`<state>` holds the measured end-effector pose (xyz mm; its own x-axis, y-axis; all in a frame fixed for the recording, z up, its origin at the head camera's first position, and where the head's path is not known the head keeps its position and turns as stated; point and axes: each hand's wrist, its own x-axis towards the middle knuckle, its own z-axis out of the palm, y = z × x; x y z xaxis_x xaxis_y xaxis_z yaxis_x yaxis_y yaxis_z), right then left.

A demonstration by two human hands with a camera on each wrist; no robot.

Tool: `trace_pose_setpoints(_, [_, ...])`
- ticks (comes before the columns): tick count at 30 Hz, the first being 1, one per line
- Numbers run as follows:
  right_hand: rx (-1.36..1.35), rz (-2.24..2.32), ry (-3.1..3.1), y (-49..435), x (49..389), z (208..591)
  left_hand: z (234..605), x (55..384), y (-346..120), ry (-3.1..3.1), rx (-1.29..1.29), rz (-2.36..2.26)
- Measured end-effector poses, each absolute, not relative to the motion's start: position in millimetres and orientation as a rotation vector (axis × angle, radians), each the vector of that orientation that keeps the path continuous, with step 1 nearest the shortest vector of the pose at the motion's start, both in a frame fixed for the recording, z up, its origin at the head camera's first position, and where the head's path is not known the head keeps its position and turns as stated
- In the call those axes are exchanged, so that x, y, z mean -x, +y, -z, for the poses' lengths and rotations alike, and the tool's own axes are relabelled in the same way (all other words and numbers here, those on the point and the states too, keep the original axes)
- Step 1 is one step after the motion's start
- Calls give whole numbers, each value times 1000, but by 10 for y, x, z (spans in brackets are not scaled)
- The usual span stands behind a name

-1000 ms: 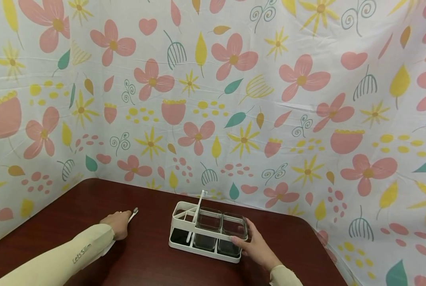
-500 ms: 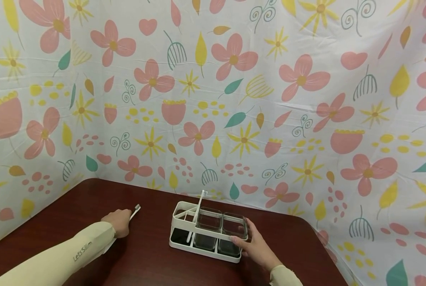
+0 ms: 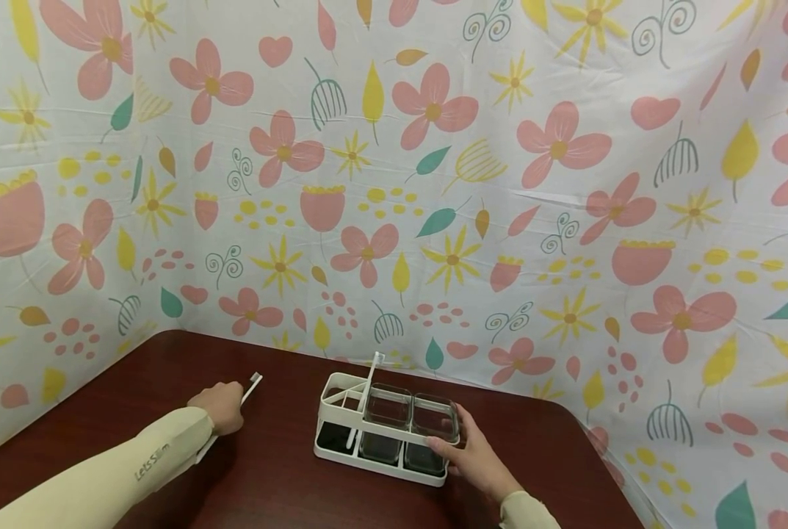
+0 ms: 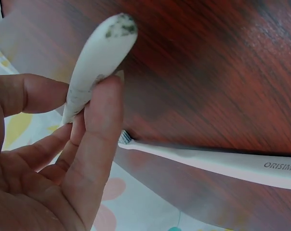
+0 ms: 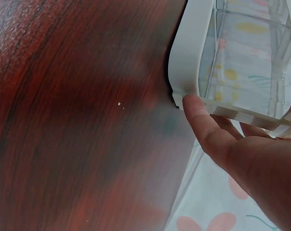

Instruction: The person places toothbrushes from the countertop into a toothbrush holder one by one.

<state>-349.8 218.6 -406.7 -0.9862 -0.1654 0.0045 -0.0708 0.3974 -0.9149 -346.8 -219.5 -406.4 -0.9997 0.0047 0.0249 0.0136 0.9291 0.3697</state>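
Observation:
In the left wrist view my left hand (image 4: pixel 63 159) pinches a white toothbrush (image 4: pixel 104 48) between thumb and fingers, its dark-speckled handle end pointing up. The head view shows this left hand (image 3: pixel 220 408) over the left part of the table, a bristled brush head sticking out beyond the fingers. A second white toothbrush (image 4: pixel 218 163), marked ORISIMP, lies below the hand. My right hand (image 3: pixel 476 455) grips the right end of a white toothbrush rack (image 3: pixel 347 459), thumb in front, other fingers partly hidden behind. The rack holds two clear cups (image 3: pixel 388 408) and one upright toothbrush (image 3: pixel 371 375).
The dark red-brown wooden table (image 3: pixel 288 485) lies under everything. A flower-printed cloth (image 3: pixel 407 184) hangs right behind its far edge and along the left side. In the rack, the left end has an open divided section.
The brush head beyond my left hand has shifted slightly up and to the right, and that hand has risen a little. My right hand and the rack have stayed put.

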Motion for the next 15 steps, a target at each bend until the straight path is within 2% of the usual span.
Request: trace_pose_setpoints(15, [216, 1658, 2556, 2185, 3494, 4061, 3946, 3415, -2150, -3007, 6, 752])
